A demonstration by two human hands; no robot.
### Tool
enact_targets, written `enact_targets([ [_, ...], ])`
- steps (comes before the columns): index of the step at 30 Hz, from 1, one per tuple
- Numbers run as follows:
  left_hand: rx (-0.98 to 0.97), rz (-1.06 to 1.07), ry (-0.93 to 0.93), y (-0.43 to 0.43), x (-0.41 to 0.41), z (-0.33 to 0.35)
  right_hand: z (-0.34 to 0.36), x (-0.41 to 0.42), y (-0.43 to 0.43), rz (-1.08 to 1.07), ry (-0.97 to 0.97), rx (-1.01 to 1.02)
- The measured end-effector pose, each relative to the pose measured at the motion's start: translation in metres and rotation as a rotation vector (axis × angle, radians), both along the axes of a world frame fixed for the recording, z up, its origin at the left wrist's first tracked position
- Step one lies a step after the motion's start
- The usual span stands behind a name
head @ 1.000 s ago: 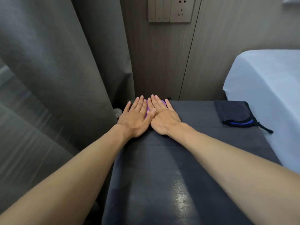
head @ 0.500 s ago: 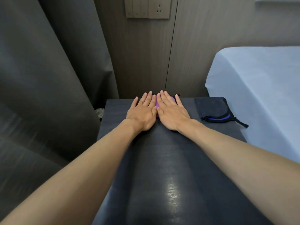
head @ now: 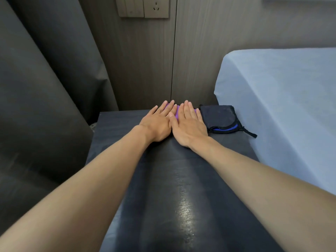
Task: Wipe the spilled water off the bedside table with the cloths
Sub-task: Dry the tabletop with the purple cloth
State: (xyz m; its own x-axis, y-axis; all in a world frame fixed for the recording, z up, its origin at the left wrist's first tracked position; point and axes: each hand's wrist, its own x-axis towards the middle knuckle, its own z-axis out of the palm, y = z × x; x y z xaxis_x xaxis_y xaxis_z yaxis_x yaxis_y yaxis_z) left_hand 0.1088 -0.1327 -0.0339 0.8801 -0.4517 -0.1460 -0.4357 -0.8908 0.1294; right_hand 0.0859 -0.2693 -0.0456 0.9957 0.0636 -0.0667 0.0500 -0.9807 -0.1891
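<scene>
A purple cloth (head: 177, 113) lies at the far edge of the dark bedside table (head: 116, 128), almost wholly covered by my hands. My left hand (head: 157, 122) and my right hand (head: 189, 125) press flat on it side by side, fingers straight and pointing at the wall. Only slivers of purple show between and beside the fingers. A wet sheen (head: 183, 213) glistens on the near middle of the tabletop.
A dark blue-trimmed pouch (head: 219, 118) lies just right of my right hand at the table's far right corner. A bed with a pale blue sheet (head: 281, 106) borders the right side. Grey curtains (head: 45, 88) hang on the left; a wood-panel wall with a socket (head: 156, 7) stands behind.
Both hands have slid the purple cloth rightward along the table's far edge, from the left corner until it sits next to the pouch. They stay flat on it.
</scene>
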Motion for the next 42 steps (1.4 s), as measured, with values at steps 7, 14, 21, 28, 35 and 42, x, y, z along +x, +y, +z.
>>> enact_targets([
  [7, 0.015, -0.153, -0.039, 0.012, -0.001, -0.003, -0.001, -0.025, 0.025, -0.198, 0.023, -0.007],
  [14, -0.004, -0.203, -0.05, 0.031, -0.021, -0.004, 0.005, -0.053, 0.051, -0.287, 0.058, 0.004],
  [21, 0.008, -0.114, -0.062, 0.068, -0.05, -0.008, 0.007, -0.078, 0.084, -0.241, 0.064, 0.018],
  [28, 0.038, 0.059, -0.07, 0.113, -0.091, -0.006, 0.008, -0.092, 0.123, -0.072, 0.074, 0.034],
  [35, 0.092, 0.33, -0.087, 0.134, -0.136, -0.004, 0.006, -0.089, 0.143, 0.24, 0.089, 0.027],
  [42, 0.047, 0.611, -0.09, 0.125, -0.172, -0.006, 0.005, -0.09, 0.143, 0.555, 0.024, -0.04],
])
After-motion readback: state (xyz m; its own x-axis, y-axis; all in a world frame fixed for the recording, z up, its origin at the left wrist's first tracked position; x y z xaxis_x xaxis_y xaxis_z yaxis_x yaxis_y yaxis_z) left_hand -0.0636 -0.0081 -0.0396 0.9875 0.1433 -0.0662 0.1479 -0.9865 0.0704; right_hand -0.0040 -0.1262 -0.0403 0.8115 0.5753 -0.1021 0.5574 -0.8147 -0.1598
